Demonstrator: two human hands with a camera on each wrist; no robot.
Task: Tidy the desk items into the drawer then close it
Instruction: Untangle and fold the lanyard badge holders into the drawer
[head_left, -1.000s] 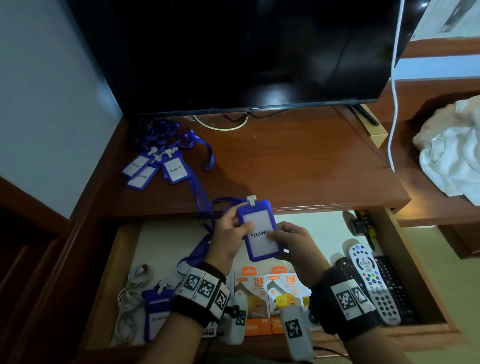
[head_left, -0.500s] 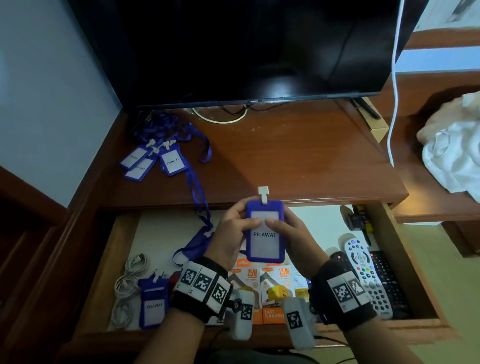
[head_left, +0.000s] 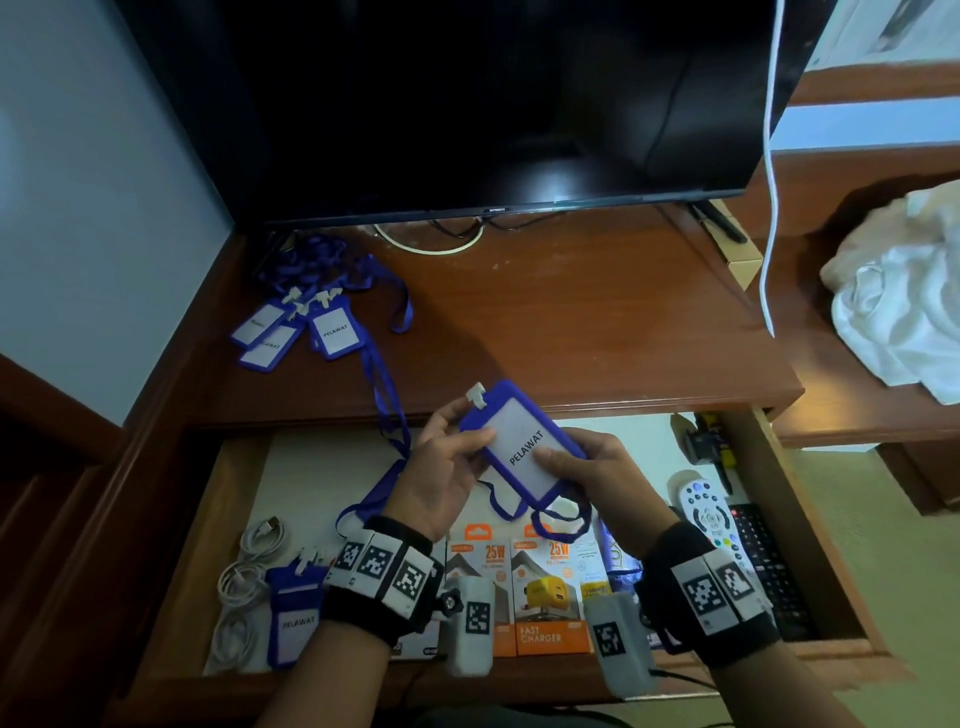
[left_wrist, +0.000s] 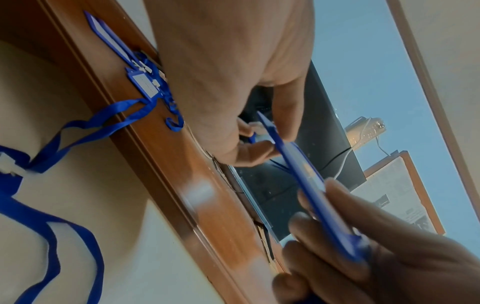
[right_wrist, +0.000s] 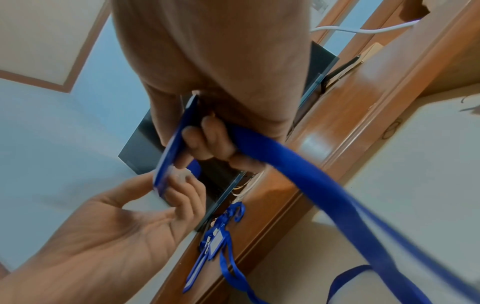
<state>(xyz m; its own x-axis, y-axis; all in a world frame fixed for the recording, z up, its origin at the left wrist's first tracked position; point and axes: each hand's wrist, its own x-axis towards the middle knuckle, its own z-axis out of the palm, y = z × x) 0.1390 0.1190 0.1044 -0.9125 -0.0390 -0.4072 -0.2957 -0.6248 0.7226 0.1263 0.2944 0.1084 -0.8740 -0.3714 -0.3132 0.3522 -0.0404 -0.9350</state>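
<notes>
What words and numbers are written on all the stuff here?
"PELAWAT": held badge.
"PELAWAT": badge in the drawer.
"PELAWAT": desk badge; the two beside it are too blurred to read.
"25W", "FAST CHARGER": orange charger box.
"25W": left charger box.
TV logo, remote buttons: too small.

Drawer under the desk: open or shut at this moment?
Open. The drawer is pulled well out from under the desk top, its contents exposed: charger boxes, remotes, white cables.
</notes>
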